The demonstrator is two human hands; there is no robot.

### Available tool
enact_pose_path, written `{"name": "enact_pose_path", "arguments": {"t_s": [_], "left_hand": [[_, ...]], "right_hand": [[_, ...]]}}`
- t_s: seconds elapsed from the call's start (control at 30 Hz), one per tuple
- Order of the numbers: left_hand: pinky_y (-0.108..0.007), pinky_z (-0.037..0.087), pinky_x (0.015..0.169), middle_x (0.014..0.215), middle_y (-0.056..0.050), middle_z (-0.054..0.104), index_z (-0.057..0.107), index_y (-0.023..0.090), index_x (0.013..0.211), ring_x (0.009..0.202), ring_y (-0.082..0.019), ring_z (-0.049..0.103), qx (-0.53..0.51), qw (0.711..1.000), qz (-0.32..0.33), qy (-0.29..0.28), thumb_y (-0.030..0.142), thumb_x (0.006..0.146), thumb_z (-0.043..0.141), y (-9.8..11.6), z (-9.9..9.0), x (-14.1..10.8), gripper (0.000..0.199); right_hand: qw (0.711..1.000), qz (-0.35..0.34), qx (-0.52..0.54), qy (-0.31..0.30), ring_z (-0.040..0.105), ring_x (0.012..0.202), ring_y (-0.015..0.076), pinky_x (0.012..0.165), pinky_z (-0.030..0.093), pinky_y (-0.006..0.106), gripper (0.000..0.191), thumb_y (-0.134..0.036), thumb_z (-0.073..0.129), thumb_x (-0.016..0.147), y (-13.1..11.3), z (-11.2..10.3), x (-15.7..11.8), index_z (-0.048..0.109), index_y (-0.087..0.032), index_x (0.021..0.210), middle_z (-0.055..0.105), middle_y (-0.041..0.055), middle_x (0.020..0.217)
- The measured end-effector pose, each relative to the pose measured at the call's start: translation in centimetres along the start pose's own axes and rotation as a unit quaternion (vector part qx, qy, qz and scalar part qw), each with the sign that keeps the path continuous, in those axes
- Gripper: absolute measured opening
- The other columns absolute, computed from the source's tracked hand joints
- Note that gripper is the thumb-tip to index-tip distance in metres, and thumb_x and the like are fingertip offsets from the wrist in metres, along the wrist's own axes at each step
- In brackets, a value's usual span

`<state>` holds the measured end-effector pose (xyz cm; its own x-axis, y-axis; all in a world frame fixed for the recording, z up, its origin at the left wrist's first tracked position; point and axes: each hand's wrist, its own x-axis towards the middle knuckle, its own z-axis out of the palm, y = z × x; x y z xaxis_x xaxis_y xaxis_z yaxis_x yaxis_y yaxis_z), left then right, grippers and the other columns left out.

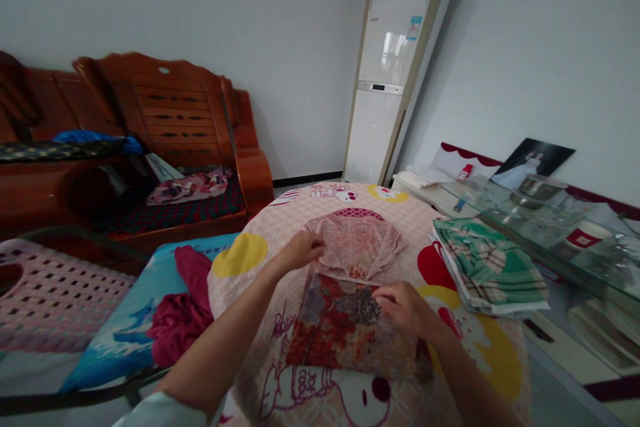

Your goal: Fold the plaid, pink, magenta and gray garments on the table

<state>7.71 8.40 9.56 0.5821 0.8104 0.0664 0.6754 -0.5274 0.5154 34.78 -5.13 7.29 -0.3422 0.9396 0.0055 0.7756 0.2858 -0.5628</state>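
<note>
A thin garment, which looks like a top (345, 327), lies spread on the round table. Its lower part is patterned in rust red and grey, and its upper part is pale pink, with a V-shaped edge across the middle. My left hand (306, 249) is at the pink part's left edge, fingers curled in on the cloth. Over the right side of the patterned part, just below the pink edge, is my right hand (404, 307), its thumb and fingers drawn together at the fabric. The fingertips of both hands are partly hidden.
A pink cartoon-print tablecloth (280, 230) covers the table. Folded green plaid cloth (490, 260) lies at its right, beside a glass shelf (530, 220). On the left are a blue cushion (125, 320) with a magenta cloth (175, 320), a pink woven chair (65, 293) and a wooden sofa (175, 100).
</note>
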Motion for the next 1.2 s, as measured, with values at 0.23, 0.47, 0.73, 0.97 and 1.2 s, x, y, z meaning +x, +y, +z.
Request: {"name": "enact_pose_path", "arguments": {"t_s": [0.23, 0.47, 0.73, 0.97, 1.2], "left_hand": [[-0.025, 0.045, 0.079, 0.103, -0.013, 0.072, 0.072, 0.011, 0.100, 0.097, -0.021, 0.065, 0.026, 0.940, -0.280, 0.192, 0.014, 0.087, 0.046, -7.2, 1.5, 5.9, 0.030], [-0.026, 0.045, 0.076, 0.102, -0.014, 0.073, 0.071, 0.012, 0.098, 0.095, -0.022, 0.066, 0.013, 0.935, -0.308, 0.177, 0.024, 0.090, 0.048, -8.3, 3.5, 8.1, 0.028], [-0.025, 0.044, 0.074, 0.100, -0.010, 0.073, 0.068, 0.016, 0.096, 0.093, -0.020, 0.066, 0.006, 0.925, -0.324, 0.200, 0.028, 0.090, 0.049, -9.1, 3.5, 9.6, 0.023], [-0.022, 0.043, 0.068, 0.085, -0.006, 0.072, 0.066, 0.017, 0.098, 0.080, -0.017, 0.066, -0.064, 0.929, -0.294, 0.215, 0.024, 0.081, 0.062, -10.0, 3.2, 10.3, 0.019], [-0.020, 0.036, 0.051, 0.065, 0.001, 0.064, 0.069, 0.013, 0.101, 0.053, -0.009, 0.053, -0.293, 0.913, -0.180, 0.219, 0.014, 0.078, 0.055, -8.2, 2.6, 11.2, 0.027]], "right_hand": [[0.998, -0.036, -0.041, 0.009, 0.063, 0.076, 0.0152, 0.070, 0.040, 0.023, 0.027, -0.018, 0.046, 0.088, -0.6, 1.4, 5.4, 0.074, -0.019, 0.088, 0.073, 0.0036, 0.081], [0.995, -0.034, -0.062, 0.076, 0.060, 0.115, 0.0211, 0.101, 0.042, 0.031, 0.039, -0.016, 0.047, 0.090, 1.4, 3.1, 11.8, 0.063, -0.010, 0.125, 0.066, 0.0154, 0.123], [0.986, -0.072, -0.065, 0.136, 0.047, 0.131, 0.0253, 0.111, 0.036, 0.045, 0.042, -0.021, 0.049, 0.091, 4.5, 6.6, 12.7, 0.059, -0.015, 0.131, 0.053, 0.0154, 0.140], [0.984, -0.070, -0.040, 0.156, 0.049, 0.130, 0.0250, 0.109, 0.038, 0.047, 0.040, -0.019, 0.051, 0.089, 4.9, 6.8, 12.6, 0.063, -0.017, 0.128, 0.056, 0.0134, 0.138], [0.978, -0.085, -0.004, 0.190, 0.058, 0.117, 0.0236, 0.103, 0.045, 0.042, 0.035, -0.019, 0.050, 0.090, 4.6, 6.7, 12.3, 0.067, -0.016, 0.120, 0.066, 0.0128, 0.123]]}}
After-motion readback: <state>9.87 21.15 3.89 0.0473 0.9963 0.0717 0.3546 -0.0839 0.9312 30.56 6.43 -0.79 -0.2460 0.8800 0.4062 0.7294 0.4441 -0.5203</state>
